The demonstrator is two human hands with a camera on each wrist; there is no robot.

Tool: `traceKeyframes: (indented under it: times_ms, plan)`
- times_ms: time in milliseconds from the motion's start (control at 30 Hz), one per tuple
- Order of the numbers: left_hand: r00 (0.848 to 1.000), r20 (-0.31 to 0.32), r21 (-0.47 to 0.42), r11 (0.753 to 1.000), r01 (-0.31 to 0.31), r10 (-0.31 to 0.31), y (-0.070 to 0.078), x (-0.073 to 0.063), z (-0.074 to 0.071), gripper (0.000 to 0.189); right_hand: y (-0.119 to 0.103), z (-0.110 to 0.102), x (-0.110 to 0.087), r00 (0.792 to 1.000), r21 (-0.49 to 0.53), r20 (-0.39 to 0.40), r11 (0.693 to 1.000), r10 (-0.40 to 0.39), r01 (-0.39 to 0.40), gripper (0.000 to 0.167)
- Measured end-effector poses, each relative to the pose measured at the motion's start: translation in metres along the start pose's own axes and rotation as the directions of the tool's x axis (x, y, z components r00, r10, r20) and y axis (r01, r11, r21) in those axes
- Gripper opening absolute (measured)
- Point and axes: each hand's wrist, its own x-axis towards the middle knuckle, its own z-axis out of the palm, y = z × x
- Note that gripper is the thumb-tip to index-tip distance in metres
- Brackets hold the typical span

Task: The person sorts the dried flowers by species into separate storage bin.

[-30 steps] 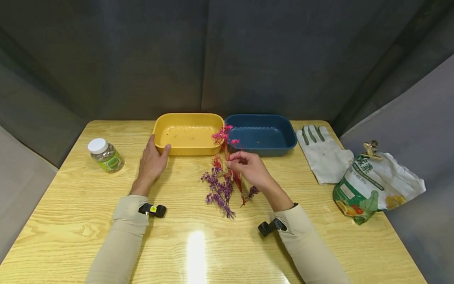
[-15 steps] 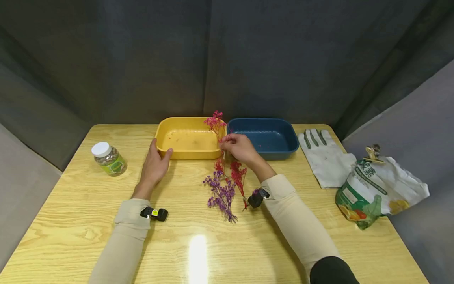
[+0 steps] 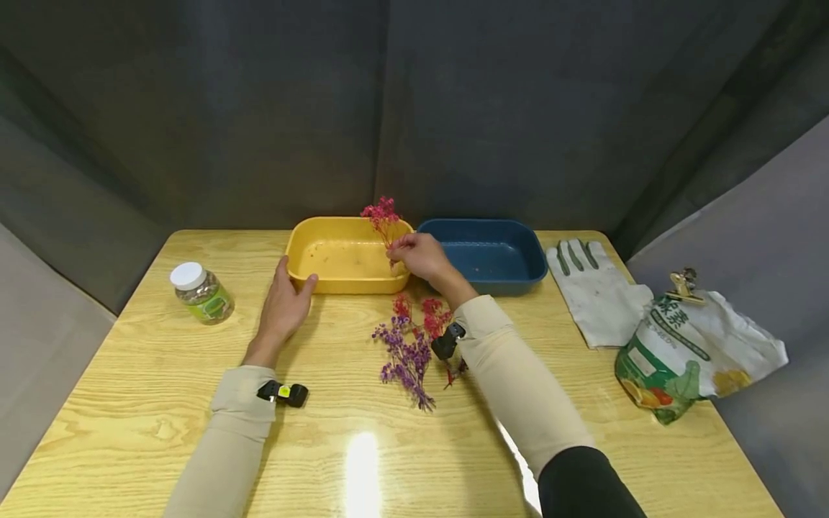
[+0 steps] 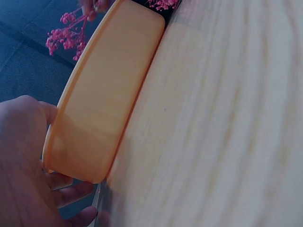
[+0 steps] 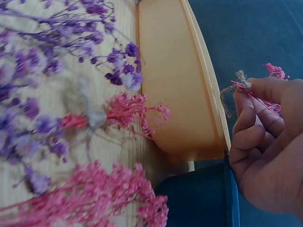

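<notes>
My right hand point(image 3: 421, 257) pinches a small bunch of pink dried flowers point(image 3: 381, 210) above the right end of the yellow bin point(image 3: 343, 286). In the right wrist view, twine point(image 5: 240, 80) ties its stems at the fingertips. My left hand point(image 3: 285, 309) holds the yellow bin's left front corner; in the left wrist view the thumb is at the rim and the fingers lie round the end. Before the bins lie purple dried flowers point(image 3: 406, 360), a small tied red-pink bunch point(image 5: 128, 111) and a larger pink bunch point(image 5: 104, 194), partly hidden by the right wrist in the head view.
A blue bin point(image 3: 492, 286) stands right beside the yellow one. On the right are a white work glove point(image 3: 599, 302) and a green-and-white bag point(image 3: 673, 360) with a metal clip point(image 3: 684, 285). A white-lidded jar point(image 3: 204, 295) stands at left. Dark curtain hangs behind.
My right hand has carried the pink bunch up and left from the flowers on the table to over the yellow bin. The left hand has stayed at the bin's corner.
</notes>
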Motion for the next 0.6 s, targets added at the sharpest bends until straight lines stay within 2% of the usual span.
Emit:
traceKeyframes:
  times_ms: [233, 367, 600]
  plan:
    - [1.000, -0.009, 0.004, 1.000, -0.002, 0.002, 0.002, 0.001, 0.000, 0.088, -0.002, 0.001, 0.004, 0.997, -0.093, -0.071, 0.996, 0.007, -0.013, 0.036]
    - [1.000, -0.011, 0.005, 1.000, 0.003, -0.003, 0.004, 0.002, 0.000, 0.088, 0.000, -0.004, -0.004, 0.997, -0.089, -0.069, 0.996, -0.017, 0.010, 0.032]
    - [1.000, -0.009, 0.007, 1.000, 0.005, -0.004, 0.004, 0.003, 0.000, 0.087, 0.007, -0.014, -0.023, 0.990, -0.106, -0.091, 0.990, -0.108, 0.098, 0.025]
